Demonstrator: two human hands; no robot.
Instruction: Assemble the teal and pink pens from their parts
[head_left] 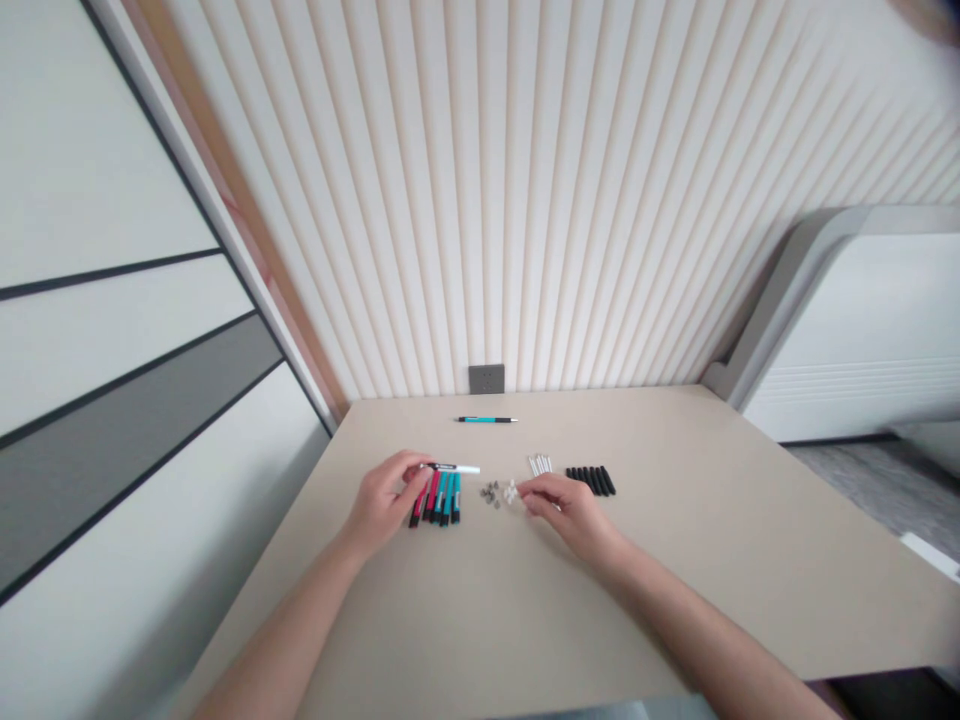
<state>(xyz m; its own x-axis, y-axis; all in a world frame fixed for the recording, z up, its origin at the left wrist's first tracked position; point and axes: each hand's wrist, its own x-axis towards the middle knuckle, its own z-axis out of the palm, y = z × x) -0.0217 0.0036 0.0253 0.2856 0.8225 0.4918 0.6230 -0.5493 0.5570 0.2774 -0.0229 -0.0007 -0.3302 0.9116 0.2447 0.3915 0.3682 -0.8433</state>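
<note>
We find the left hand [385, 506] grasping a black-and-white pen [453, 468] between fingers and thumb, above a row of red and teal pens [436, 499]. We judge it light, stiff and somewhat slippery, best held mid-barrel. The right hand [566, 512] is at small white plastic parts [511, 492]; whether it holds one we cannot tell. Small grey metal parts [490, 493] lie just beside them on the worktop [660, 560].

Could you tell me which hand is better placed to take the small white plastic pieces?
Probably the right hand: it sits beside the small white plastic pieces, while the left hand holds a black-and-white pen barrel.
</note>
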